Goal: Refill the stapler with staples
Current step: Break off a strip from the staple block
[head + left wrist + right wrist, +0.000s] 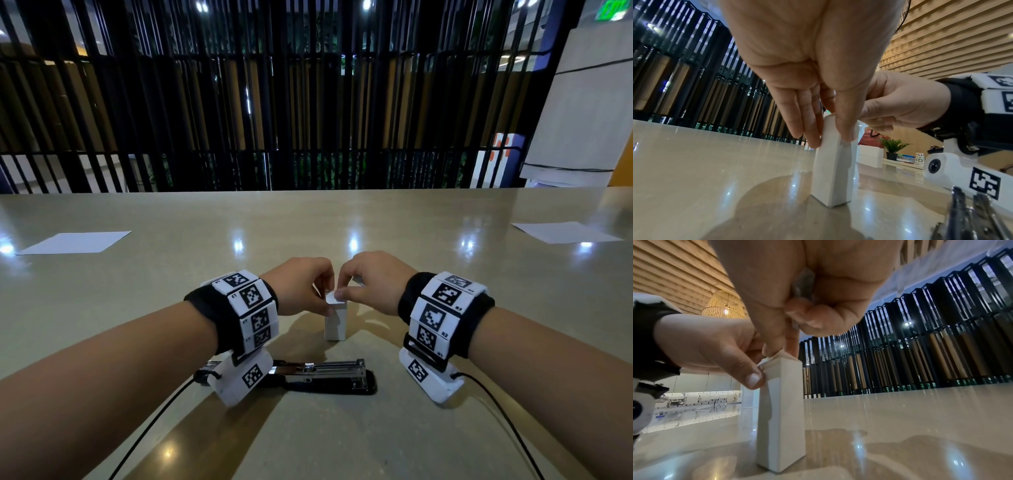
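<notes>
A small white staple box (335, 320) stands upright on the table. My left hand (323, 299) grips its upper sides, fingers on one side (812, 138) and thumb on the other. My right hand (344, 286) is at the box's top; its thumb and forefinger pinch the top flap (766, 361). Its other fingers curl round a grey staple strip (803, 283) in the palm. The black stapler (325, 375) lies opened out flat near me, its metal magazine facing up, partly hidden under my left wrist.
One white paper sheet (75, 242) lies at the far left and another (565, 232) at the far right. The glossy beige table (342, 445) ends at a black slatted screen (274, 102). Thin black cables (154, 428) run from both wrist cameras towards me.
</notes>
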### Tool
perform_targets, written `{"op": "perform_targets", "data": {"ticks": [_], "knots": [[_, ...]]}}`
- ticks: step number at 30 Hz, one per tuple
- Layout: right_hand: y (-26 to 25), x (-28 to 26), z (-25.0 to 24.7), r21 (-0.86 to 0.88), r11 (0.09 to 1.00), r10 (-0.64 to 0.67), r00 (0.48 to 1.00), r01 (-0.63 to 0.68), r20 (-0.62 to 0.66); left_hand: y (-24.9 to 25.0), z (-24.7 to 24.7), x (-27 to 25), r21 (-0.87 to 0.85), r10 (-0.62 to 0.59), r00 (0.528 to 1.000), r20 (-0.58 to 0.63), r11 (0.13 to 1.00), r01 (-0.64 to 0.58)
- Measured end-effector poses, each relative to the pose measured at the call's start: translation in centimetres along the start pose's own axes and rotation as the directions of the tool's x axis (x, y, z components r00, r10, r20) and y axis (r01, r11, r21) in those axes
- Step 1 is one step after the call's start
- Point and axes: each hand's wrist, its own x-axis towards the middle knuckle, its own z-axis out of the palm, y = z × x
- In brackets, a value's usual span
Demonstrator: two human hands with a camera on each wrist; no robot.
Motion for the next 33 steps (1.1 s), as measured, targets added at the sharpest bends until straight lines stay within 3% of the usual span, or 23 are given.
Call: {"op": "perform_targets", "data": {"ticks": [21, 33], "knots": [[-1.3, -0.3, 0.4, -0.144, 0.988, -0.06, 0.998, 0.06, 0.003, 0.2, -0.1, 0.2, 0.054, -0.005, 1.0, 0.015, 0.999, 0.004], [-1.4, -1.3, -0.2, -0.229, 0.963, -0.123, 0.988, 0.142, 0.095, 0.4, -0.1, 0.1, 0.059, -0.022, 0.999, 0.029, 0.998, 0.02]]}}
